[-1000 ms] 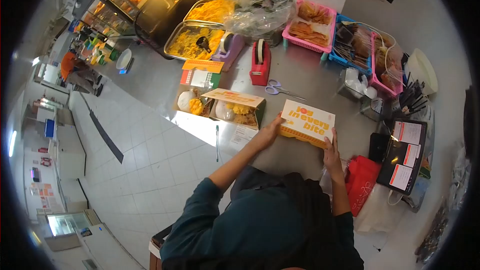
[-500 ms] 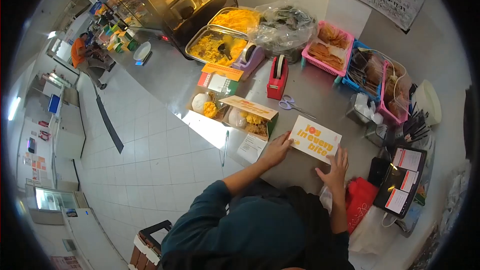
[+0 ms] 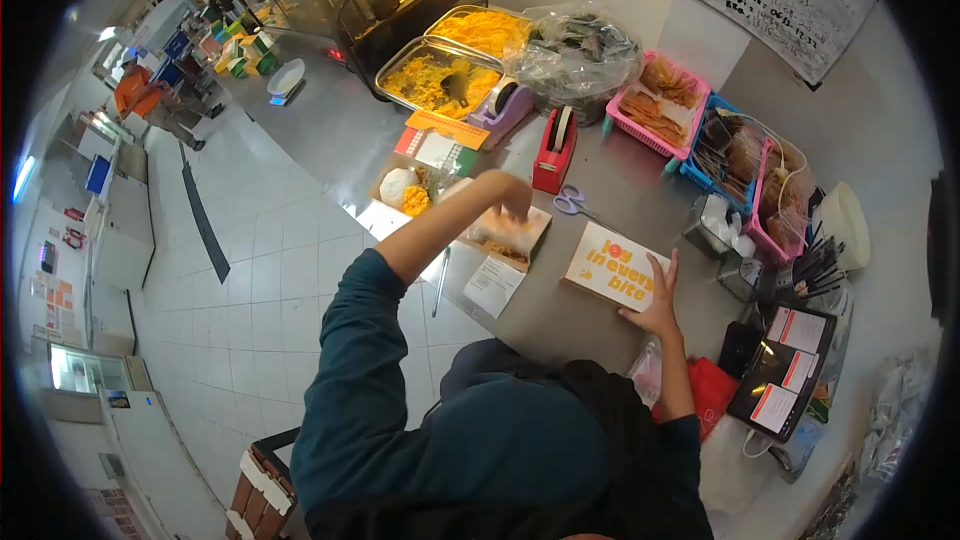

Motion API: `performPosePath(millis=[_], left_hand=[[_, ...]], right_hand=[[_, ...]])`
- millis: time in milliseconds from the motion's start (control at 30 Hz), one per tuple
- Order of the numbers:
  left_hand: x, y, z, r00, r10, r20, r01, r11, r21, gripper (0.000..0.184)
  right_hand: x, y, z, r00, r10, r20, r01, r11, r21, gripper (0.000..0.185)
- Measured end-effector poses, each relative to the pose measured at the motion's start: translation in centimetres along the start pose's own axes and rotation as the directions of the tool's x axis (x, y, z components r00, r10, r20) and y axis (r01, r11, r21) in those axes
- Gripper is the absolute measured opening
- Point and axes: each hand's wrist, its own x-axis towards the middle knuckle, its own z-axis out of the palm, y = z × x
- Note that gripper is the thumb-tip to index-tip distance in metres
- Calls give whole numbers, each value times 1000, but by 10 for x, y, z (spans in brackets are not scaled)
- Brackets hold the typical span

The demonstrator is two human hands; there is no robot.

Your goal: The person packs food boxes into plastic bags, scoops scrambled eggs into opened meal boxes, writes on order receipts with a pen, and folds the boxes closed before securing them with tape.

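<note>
A closed cardboard meal box (image 3: pixel 610 265) with yellow and orange lettering lies on the steel counter. My right hand (image 3: pixel 655 302) grips its right end, fingers on the lid and thumb low at the near edge. Further left, my left hand (image 3: pixel 505 195) is bent down over the lid of a second meal box (image 3: pixel 535 237), which holds food. Its fingers are partly hidden, so their grip does not show. Beside that stands an open meal box (image 3: pixel 385 205) with a white rice mound (image 3: pixel 398 183) and yellow food. A paper slip (image 3: pixel 493 285) lies by the near edge.
Behind the boxes are a red tape dispenser (image 3: pixel 553 165), scissors (image 3: pixel 572 202), a purple dispenser (image 3: pixel 505 115) and a tray of yellow food (image 3: pixel 415 80). Pink basket (image 3: pixel 655 135) and tablet (image 3: pixel 785 370) stand right. A person in orange (image 3: pixel 138 98) is far left.
My left hand has left the closed box and swung left and up over the second box. My right hand has moved onto the closed box's right end, and the box now sits slightly further left.
</note>
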Motion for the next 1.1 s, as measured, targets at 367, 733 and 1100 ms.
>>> performPosePath(millis=[367, 733, 1100], left_hand=[[88, -31, 40, 703, -441, -558, -447, 336, -829, 54], [127, -37, 21, 883, -289, -369, -434, -207, -877, 32], [123, -21, 51, 529, -539, -656, -667, 214, -714, 18]], right_hand=[[-28, 35, 27, 978, -89, -188, 101, 993, 55, 95], [-18, 4, 29, 946, 224, -233, -24, 767, 641, 83], [-18, -6, 21, 942, 327, -78, -193, 716, 671, 77]])
